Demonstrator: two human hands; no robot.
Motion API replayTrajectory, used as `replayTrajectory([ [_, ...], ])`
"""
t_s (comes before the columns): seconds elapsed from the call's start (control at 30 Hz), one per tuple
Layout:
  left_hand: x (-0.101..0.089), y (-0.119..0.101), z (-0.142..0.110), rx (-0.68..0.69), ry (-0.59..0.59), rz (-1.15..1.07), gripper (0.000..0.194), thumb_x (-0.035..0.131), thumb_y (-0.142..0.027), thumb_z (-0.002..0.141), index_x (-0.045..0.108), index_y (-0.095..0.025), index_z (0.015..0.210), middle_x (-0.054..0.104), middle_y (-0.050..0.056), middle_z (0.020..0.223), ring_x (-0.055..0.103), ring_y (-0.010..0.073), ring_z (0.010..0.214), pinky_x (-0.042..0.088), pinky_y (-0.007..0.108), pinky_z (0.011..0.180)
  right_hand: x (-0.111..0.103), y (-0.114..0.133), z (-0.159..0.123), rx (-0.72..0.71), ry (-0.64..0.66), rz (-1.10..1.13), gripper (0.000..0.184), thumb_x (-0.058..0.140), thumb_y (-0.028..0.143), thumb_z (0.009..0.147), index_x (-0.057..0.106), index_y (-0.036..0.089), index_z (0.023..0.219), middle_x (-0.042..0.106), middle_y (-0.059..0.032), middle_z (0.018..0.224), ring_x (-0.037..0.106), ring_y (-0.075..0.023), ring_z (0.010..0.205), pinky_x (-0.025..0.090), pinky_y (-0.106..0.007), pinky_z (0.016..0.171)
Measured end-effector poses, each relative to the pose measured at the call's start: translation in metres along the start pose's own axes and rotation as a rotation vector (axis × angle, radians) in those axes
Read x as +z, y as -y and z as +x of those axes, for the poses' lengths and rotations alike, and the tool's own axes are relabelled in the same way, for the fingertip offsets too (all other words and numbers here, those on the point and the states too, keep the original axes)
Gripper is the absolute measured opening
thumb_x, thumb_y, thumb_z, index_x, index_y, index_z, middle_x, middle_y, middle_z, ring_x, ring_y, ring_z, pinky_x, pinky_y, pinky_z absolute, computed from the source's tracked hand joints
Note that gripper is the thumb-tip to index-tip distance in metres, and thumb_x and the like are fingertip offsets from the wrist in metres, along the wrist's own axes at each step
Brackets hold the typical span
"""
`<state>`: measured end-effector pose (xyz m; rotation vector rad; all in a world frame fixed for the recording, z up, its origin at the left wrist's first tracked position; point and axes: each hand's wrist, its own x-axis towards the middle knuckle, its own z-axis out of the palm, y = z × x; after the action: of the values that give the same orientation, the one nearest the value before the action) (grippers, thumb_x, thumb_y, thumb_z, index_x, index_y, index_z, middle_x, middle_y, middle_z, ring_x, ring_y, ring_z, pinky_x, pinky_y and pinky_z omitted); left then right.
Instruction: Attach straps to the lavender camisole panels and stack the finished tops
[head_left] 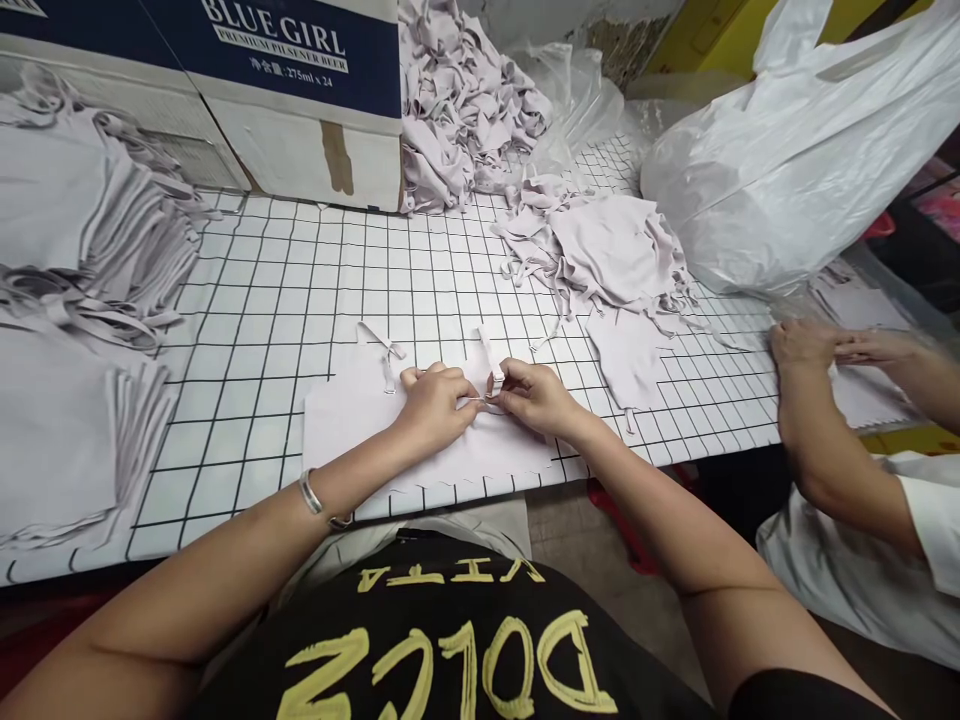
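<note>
A pale pink camisole (360, 430) with thin shoulder straps lies flat at the table's front edge before me. My left hand (439, 405) rests on its upper edge, fingers pinched on the cloth near the middle. Close beside it, my right hand (529, 397) is closed at the base of the right strap (490, 355), where a small light-coloured slider shows. The left strap (382, 350) lies loose above the garment. Between my two hands the top edge of the cloth is drawn together; the exact spot under the fingertips is hidden.
Folded stacks of pale garments (52, 420) stand at left. A beer carton (315, 160) is at the back, beside a heap of garments (465, 100). More loose garments (615, 250) and a white plastic bag (780, 170) are at right, where a co-worker's hands (810, 345) rest on cloth.
</note>
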<state>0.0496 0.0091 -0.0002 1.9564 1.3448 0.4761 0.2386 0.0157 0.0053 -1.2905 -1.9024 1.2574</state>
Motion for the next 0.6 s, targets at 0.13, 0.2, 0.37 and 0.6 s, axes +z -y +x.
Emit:
replayTrajectory([
  [0.13, 0.001, 0.000, 0.002, -0.005, 0.016, -0.034, 0.015, 0.064, -0.031, 0.083, 0.068, -0.021, 0.071, 0.070, 0.001, 0.085, 0.054, 0.0221, 0.094, 0.023, 0.042, 0.088, 0.006, -0.002, 0.001, -0.032, -0.022, 0.009, 0.005, 0.059, 0.017, 0.077, 0.055, 0.020, 0.077, 0.062, 0.0003, 0.075, 0.059, -0.0136, 0.072, 0.048, -0.029, 0.069],
  [0.2, 0.001, -0.001, 0.003, -0.026, 0.035, -0.060, 0.017, 0.065, -0.033, 0.083, 0.068, -0.021, 0.072, 0.070, 0.001, 0.085, 0.054, 0.0222, 0.094, 0.023, 0.043, 0.089, 0.007, -0.003, 0.001, -0.037, -0.056, 0.045, 0.006, 0.059, 0.017, 0.077, 0.055, 0.021, 0.077, 0.061, 0.0003, 0.076, 0.059, -0.0137, 0.073, 0.048, -0.029, 0.070],
  [0.37, -0.001, -0.001, 0.004, -0.052, 0.027, -0.057, 0.014, 0.065, -0.031, 0.082, 0.068, -0.021, 0.073, 0.071, 0.001, 0.088, 0.055, 0.0222, 0.096, 0.022, 0.043, 0.092, 0.000, -0.008, 0.002, -0.010, -0.117, 0.128, 0.011, 0.066, 0.024, 0.076, 0.056, 0.020, 0.079, 0.060, -0.0004, 0.078, 0.058, -0.0140, 0.073, 0.049, -0.030, 0.071],
  [0.6, 0.001, 0.003, 0.004, -0.029, 0.011, -0.056, 0.016, 0.064, -0.030, 0.082, 0.067, -0.020, 0.069, 0.070, 0.001, 0.085, 0.055, 0.0223, 0.096, 0.023, 0.042, 0.091, 0.000, -0.012, -0.001, -0.009, -0.027, 0.050, 0.007, 0.062, 0.022, 0.079, 0.055, 0.020, 0.079, 0.062, 0.0004, 0.077, 0.058, -0.0126, 0.069, 0.048, -0.028, 0.067],
])
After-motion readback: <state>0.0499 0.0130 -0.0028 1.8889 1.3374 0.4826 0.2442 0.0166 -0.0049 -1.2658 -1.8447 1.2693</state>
